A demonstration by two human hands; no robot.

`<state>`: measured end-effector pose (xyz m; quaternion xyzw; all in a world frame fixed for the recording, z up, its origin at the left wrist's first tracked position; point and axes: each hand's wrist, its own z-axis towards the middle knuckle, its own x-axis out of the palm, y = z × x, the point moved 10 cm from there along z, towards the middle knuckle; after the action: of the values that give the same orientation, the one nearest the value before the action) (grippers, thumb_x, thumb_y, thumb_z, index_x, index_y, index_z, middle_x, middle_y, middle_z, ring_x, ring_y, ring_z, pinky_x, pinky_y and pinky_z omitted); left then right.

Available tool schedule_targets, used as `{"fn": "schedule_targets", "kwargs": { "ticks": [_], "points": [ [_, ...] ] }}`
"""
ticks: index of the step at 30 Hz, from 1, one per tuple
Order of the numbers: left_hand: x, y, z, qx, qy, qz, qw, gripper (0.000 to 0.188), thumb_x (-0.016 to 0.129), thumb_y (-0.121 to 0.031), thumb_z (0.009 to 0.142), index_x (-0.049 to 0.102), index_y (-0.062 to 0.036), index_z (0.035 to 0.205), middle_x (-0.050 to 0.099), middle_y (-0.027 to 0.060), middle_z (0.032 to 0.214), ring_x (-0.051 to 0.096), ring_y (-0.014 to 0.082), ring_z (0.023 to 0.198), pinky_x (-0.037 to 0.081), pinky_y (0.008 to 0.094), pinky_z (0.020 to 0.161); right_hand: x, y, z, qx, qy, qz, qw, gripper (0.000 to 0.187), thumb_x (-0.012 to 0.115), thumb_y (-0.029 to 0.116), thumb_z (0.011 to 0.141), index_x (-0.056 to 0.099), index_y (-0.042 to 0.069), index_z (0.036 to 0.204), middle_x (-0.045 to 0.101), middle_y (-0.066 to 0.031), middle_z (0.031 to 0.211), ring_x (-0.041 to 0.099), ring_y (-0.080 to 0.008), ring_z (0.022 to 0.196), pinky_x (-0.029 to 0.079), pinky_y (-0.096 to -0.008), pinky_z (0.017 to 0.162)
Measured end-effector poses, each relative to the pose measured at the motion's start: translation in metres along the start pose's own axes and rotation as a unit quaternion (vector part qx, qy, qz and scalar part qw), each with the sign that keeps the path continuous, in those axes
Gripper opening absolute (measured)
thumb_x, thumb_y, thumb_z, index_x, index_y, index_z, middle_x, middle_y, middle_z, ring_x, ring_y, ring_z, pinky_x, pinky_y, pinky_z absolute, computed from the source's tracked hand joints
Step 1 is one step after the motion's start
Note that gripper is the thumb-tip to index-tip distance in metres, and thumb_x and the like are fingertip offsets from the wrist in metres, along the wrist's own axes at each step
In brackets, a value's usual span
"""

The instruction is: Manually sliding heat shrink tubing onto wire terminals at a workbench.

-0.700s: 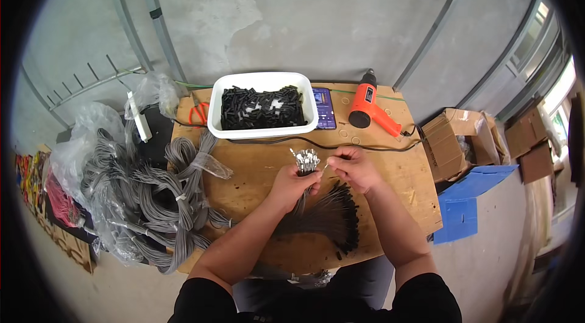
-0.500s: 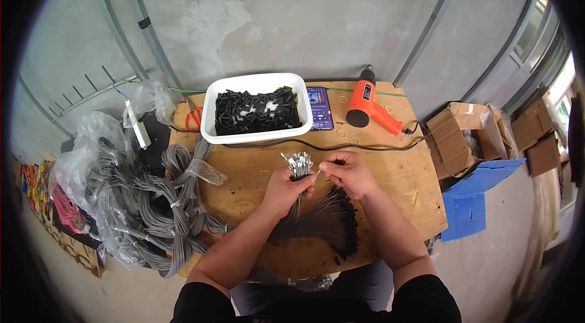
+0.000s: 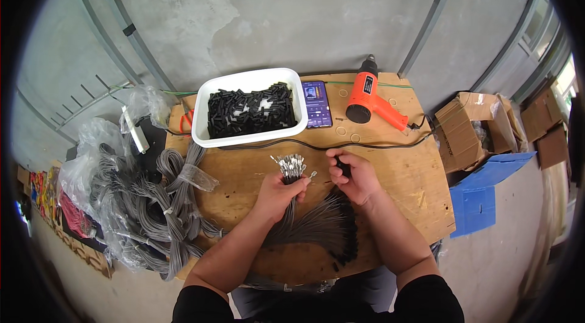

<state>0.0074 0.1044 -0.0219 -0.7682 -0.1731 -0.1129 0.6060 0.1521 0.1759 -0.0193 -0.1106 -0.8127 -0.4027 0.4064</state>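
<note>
Left hand (image 3: 281, 196) clamped a thin grey wire bundle (image 3: 314, 221) above the brown wooden bench (image 3: 421, 201) | its silver metal terminals (image 3: 292, 165) pointed far | right hand (image 3: 356, 178), just right, apart, curled round something small and black (image 3: 343, 168)

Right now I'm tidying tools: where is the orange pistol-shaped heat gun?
In the head view, the orange heat gun lies toward the back right of the brown wooden table, right of the purple-screened phone.

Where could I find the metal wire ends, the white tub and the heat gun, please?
Metal wire ends (image 3: 292, 165): head view, middle of the silvery cluster.
White tub (image 3: 244, 79): head view, inner back wall.
Heat gun (image 3: 364, 99): head view, orange body.
</note>
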Motion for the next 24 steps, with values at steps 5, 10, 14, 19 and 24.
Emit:
{"fn": "schedule_targets", "kwargs": {
  "ticks": [5,10,14,19,24],
  "points": [
    [0.004,0.001,0.001,0.000,0.015,-0.002,1.000,0.011,0.070,-0.008,0.089,0.066,0.0014,0.094,0.061,0.0014,0.074,0.056,0.0102,0.061,0.045,0.0254,0.056,0.006,0.009,-0.001,-0.029,0.042,-0.032,0.998,0.020,0.052,0.010,0.097,0.057,0.000,0.113,0.056,-0.0062,0.086,0.046,-0.0111,0.065,0.035,-0.0199,0.049],
    [0.003,-0.002,-0.001,-0.007,0.007,-0.011,1.000,0.011,0.070,-0.008,0.089,0.065,0.0010,0.094,0.061,0.0014,0.073,0.056,0.0101,0.061,0.045,0.0256,0.056,0.008,0.005,-0.001,-0.019,0.051,-0.044,0.998,0.016,0.053,0.007,0.095,0.057,0.002,0.111,0.059,-0.0094,0.088,0.049,-0.0119,0.068,0.036,-0.0192,0.049],
    [0.005,-0.005,-0.001,0.000,0.008,-0.019,1.000,0.010,0.070,-0.008,0.089,0.065,0.0004,0.092,0.061,0.0017,0.073,0.055,0.0098,0.060,0.045,0.0258,0.055,0.006,-0.001,-0.001,0.021,0.071,0.068,0.995,0.014,0.055,0.006,0.096,0.058,0.004,0.110,0.059,-0.0093,0.088,0.049,-0.0124,0.069,0.037,-0.0171,0.048],
    [0.002,-0.004,-0.001,0.003,0.011,-0.016,1.000,0.010,0.070,-0.008,0.089,0.065,0.0001,0.092,0.061,0.0016,0.073,0.055,0.0096,0.060,0.045,0.0256,0.055,0.006,0.001,-0.001,-0.015,0.055,-0.008,0.998,0.015,0.059,0.010,0.097,0.062,0.002,0.109,0.063,-0.0089,0.090,0.054,-0.0142,0.073,0.039,-0.0192,0.053],
    [0.001,-0.005,-0.002,0.002,0.013,-0.023,1.000,0.008,0.069,-0.006,0.088,0.064,-0.0003,0.093,0.061,0.0029,0.074,0.057,0.0116,0.061,0.045,0.0271,0.056,0.011,-0.004,-0.007,0.006,0.046,-0.043,0.998,0.013,0.064,0.005,0.092,0.066,0.000,0.104,0.064,-0.0082,0.089,0.057,-0.0146,0.076,0.040,-0.0203,0.055]
  ]
}}
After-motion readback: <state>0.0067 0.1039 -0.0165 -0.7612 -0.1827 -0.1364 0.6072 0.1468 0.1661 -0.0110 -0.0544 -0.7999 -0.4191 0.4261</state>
